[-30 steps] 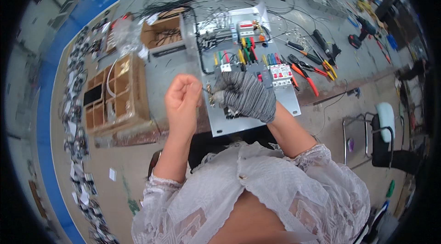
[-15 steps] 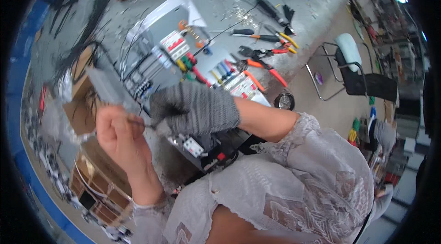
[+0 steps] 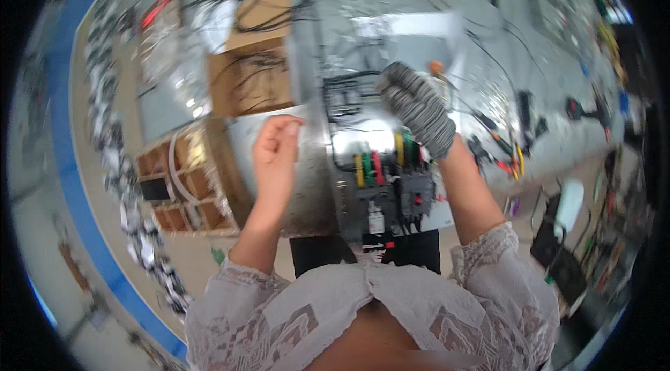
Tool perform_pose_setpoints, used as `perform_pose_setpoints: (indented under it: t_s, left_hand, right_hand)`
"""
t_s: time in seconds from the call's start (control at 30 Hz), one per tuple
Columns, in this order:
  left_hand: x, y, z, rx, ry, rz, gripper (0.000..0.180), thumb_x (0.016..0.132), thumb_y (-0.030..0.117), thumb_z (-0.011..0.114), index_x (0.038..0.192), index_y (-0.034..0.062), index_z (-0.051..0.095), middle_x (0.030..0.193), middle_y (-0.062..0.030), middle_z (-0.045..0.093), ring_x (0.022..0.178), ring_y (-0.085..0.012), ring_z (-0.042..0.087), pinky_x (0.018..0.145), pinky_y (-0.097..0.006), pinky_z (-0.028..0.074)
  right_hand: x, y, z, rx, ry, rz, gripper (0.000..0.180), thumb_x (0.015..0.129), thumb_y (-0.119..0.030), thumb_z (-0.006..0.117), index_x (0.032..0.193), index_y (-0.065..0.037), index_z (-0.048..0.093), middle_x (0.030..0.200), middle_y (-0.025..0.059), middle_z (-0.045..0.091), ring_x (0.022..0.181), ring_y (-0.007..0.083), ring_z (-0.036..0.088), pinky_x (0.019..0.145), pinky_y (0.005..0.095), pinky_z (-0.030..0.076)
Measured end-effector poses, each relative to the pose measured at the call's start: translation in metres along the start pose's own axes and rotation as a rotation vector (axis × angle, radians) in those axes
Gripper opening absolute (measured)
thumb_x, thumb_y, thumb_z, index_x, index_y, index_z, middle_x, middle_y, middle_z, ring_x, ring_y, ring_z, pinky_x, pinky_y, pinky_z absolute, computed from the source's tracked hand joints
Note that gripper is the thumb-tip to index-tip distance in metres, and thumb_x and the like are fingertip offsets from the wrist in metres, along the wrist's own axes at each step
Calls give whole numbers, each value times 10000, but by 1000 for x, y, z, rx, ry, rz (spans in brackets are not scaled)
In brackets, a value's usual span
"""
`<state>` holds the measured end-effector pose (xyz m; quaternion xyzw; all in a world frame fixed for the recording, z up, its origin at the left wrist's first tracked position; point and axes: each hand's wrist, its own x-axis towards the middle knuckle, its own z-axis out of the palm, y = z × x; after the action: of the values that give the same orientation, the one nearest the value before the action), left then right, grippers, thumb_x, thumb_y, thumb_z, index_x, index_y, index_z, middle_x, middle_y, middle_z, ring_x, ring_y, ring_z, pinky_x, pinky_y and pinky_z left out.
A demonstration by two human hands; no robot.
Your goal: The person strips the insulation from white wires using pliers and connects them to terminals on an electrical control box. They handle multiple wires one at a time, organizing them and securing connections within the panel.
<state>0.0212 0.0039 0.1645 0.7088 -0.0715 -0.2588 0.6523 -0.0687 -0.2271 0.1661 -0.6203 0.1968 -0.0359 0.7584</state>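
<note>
While the bare left hand (image 3: 276,144), left of centre, curls its fingers toward the thumb below a cardboard box (image 3: 220,86), the gloved right hand (image 3: 417,107) appears over the electrical panel (image 3: 349,141) mid-frame, and whether either hand grips anything I cannot tell.
</note>
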Motion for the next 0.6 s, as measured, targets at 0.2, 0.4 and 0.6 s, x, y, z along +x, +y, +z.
perform_pose_setpoints:
  t_s: [0.2, 0.4, 0.6]
  left_hand:
    - [-26, -5, -40, -89, 103, -138, 110, 954, 142, 546, 949, 42, 590, 664, 112, 424, 586, 18, 309, 520, -170, 233]
    - [-15, 5, -73, -105, 145, -137, 78, 950, 99, 539, 949, 36, 585, 676, 108, 419, 600, 15, 313, 531, -167, 241]
    - [-2, -3, -105, -91, 196, -106, 81, 949, 97, 541, 944, 27, 582, 654, 97, 413, 580, 16, 315, 510, -174, 230]
  right_hand:
    - [132, -9, 87, -917, 8, 48, 585, 786, -460, 636, 1129, 9, 567, 1033, 276, 624, 996, 392, 607, 865, 402, 480]
    - [198, 44, 114, -1083, -83, 137, 568, 775, -419, 637, 1138, 8, 544, 1009, 263, 629, 944, 393, 615, 807, 414, 491]
    - [253, -6, 46, -981, -123, -34, 444, 828, -164, 607, 1228, -4, 501, 964, 99, 635, 823, 183, 593, 725, 325, 488]
